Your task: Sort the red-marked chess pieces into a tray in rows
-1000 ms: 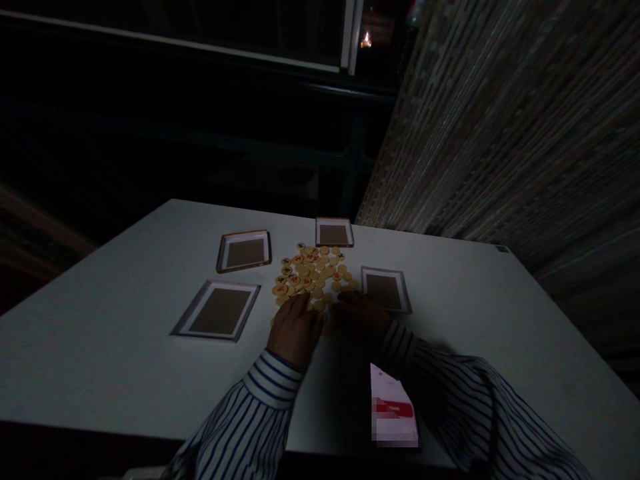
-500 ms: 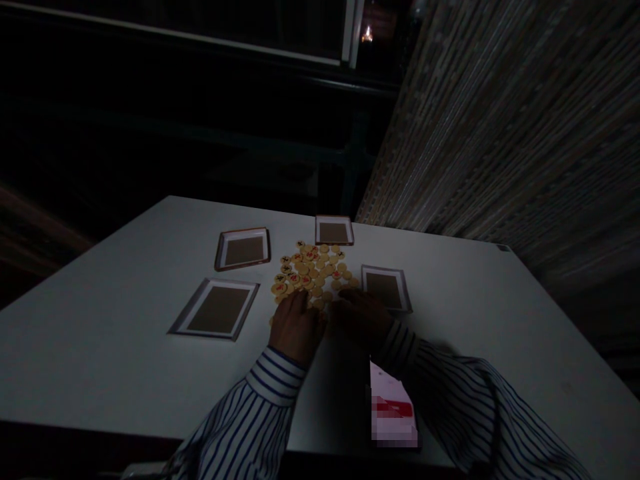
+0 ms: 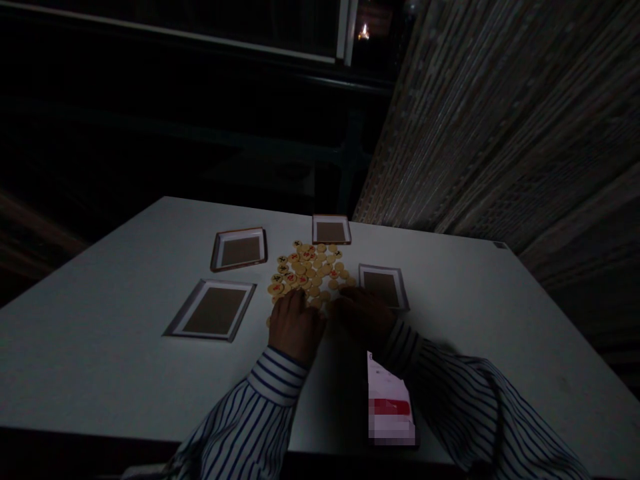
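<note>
A loose heap of round wooden xiangqi pieces [image 3: 313, 273] lies mid-table, some showing red or black characters and others plain side up. Over its near edge, my left hand [image 3: 295, 327] is closed, with bent fingers pointing down among the pieces; what is under the fingertips is hidden. Just to the right, my right hand [image 3: 365, 313] reaches in towards the left one at the heap's near right side. It is in deep shadow, so its fingers and anything in them cannot be made out.
Shallow open trays or box lids surround the pieces: near left [image 3: 213, 308], far left [image 3: 239, 250], back [image 3: 331, 231] and right [image 3: 384, 285]. A lit phone [image 3: 390, 400] lies by my right forearm on the white table [image 3: 100, 347]. A string curtain [image 3: 450, 133] hangs beyond the right side.
The view has shifted slightly, so the table's contents appear a little further left. Both hands stay at the heap's near edge, with only slight movement.
</note>
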`<move>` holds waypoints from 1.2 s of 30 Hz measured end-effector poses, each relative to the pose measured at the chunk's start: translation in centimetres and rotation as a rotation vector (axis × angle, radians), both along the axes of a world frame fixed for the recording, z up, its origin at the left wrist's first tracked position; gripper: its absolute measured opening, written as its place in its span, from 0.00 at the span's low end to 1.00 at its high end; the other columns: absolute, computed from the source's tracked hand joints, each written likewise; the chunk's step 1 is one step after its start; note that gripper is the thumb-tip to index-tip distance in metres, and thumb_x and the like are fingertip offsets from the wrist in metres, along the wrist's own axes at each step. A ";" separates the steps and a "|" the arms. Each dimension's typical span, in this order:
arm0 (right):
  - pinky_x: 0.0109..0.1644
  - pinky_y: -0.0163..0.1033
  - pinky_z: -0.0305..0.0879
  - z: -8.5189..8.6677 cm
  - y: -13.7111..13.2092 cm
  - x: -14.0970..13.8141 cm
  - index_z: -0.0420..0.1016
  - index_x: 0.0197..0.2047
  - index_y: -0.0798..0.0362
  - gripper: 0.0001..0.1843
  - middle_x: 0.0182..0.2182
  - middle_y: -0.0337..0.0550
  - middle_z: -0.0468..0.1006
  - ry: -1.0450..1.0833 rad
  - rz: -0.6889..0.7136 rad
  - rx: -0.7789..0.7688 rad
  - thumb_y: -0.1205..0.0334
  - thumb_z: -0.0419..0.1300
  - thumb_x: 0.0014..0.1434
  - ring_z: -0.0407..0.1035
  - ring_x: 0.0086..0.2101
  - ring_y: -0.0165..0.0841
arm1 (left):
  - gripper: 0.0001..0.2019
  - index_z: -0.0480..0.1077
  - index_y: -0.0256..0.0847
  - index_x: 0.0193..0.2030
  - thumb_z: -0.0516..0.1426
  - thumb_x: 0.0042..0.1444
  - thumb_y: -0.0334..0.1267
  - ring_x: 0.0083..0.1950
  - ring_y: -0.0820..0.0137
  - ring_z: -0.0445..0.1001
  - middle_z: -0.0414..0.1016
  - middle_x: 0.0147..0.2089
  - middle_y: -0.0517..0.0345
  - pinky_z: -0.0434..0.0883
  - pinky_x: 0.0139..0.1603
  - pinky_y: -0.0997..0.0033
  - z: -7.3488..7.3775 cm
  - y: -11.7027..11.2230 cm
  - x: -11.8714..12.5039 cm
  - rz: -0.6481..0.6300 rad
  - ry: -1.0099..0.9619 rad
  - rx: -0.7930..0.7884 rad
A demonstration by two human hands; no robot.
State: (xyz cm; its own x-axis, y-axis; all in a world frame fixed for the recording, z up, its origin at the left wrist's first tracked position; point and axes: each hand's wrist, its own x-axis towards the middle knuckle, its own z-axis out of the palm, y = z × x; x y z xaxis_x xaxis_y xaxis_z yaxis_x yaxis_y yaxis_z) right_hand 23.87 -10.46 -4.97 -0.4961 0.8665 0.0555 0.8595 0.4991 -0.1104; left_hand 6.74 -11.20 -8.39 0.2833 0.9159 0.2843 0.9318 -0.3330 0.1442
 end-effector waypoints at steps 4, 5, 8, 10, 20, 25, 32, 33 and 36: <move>0.47 0.46 0.60 0.0 -0.1 0.2 0.70 0.47 0.49 0.14 0.52 0.48 0.67 0.003 0.002 -0.004 0.59 0.48 0.61 0.64 0.47 0.39 | 0.15 0.77 0.39 0.34 0.51 0.54 0.44 0.54 0.52 0.63 0.67 0.50 0.42 0.61 0.55 0.49 0.1 0.1 0.1 0.008 0.020 0.006; 0.47 0.46 0.60 0.0 -0.1 0.2 0.70 0.47 0.49 0.14 0.52 0.48 0.67 0.004 0.008 -0.002 0.59 0.48 0.61 0.64 0.47 0.39 | 0.15 0.77 0.39 0.34 0.51 0.54 0.43 0.54 0.53 0.64 0.67 0.50 0.42 0.62 0.54 0.49 0.1 0.1 0.2 0.010 0.023 0.010; 0.48 0.47 0.59 -0.1 -0.1 0.5 0.69 0.47 0.50 0.15 0.51 0.49 0.68 0.013 0.016 0.000 0.58 0.48 0.61 0.63 0.48 0.39 | 0.14 0.77 0.40 0.33 0.52 0.53 0.42 0.53 0.53 0.64 0.68 0.49 0.43 0.63 0.54 0.50 0.0 0.1 0.2 0.013 0.030 0.023; 0.48 0.47 0.59 -0.2 0.0 0.6 0.69 0.47 0.50 0.14 0.51 0.49 0.68 0.024 0.010 -0.003 0.59 0.49 0.61 0.63 0.48 0.39 | 0.13 0.77 0.40 0.32 0.52 0.53 0.42 0.53 0.54 0.64 0.68 0.49 0.43 0.63 0.53 0.50 -0.1 0.1 0.2 0.010 0.032 0.034; 0.48 0.47 0.61 0.2 -0.1 1.3 0.70 0.46 0.51 0.13 0.50 0.48 0.70 0.073 -0.015 0.067 0.60 0.51 0.59 0.65 0.47 0.39 | 0.15 0.76 0.39 0.34 0.51 0.54 0.44 0.54 0.55 0.64 0.68 0.50 0.44 0.62 0.55 0.50 0.6 0.1 0.1 -0.002 -0.036 0.079; 0.49 0.46 0.61 0.2 -0.1 1.9 0.70 0.46 0.53 0.13 0.48 0.50 0.72 0.148 -0.011 0.149 0.63 0.53 0.57 0.66 0.46 0.39 | 0.15 0.76 0.40 0.35 0.51 0.55 0.44 0.54 0.55 0.64 0.67 0.52 0.44 0.63 0.55 0.50 1.0 0.2 -0.1 -0.024 -0.071 0.120; 0.47 0.44 0.62 0.0 0.3 3.6 0.71 0.46 0.55 0.13 0.45 0.50 0.73 0.219 0.006 0.213 0.65 0.53 0.57 0.66 0.45 0.37 | 0.14 0.75 0.40 0.37 0.52 0.55 0.45 0.56 0.55 0.63 0.67 0.53 0.46 0.62 0.56 0.50 1.2 0.5 0.1 -0.053 -0.115 0.156; 0.47 0.43 0.63 0.3 0.3 3.8 0.71 0.45 0.56 0.13 0.44 0.50 0.73 0.210 0.007 0.212 0.65 0.53 0.56 0.66 0.45 0.37 | 0.14 0.75 0.40 0.37 0.52 0.55 0.45 0.56 0.55 0.64 0.68 0.53 0.45 0.63 0.55 0.50 1.2 0.6 0.2 -0.057 -0.117 0.157; 0.45 0.41 0.64 1.3 0.2 4.4 0.72 0.42 0.56 0.11 0.41 0.50 0.74 0.209 0.018 0.220 0.66 0.53 0.56 0.67 0.43 0.36 | 0.14 0.75 0.39 0.38 0.52 0.55 0.45 0.55 0.55 0.65 0.68 0.52 0.45 0.64 0.54 0.51 1.4 0.7 0.8 -0.065 -0.126 0.183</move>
State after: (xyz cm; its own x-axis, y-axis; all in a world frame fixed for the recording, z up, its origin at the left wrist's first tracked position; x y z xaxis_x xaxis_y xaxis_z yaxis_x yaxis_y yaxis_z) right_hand 28.23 -10.30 -3.65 -0.4691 0.8137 0.3432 0.8203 0.5454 -0.1719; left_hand 7.53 -10.46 -7.01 0.2918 0.8270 0.4805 0.8860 -0.4229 0.1899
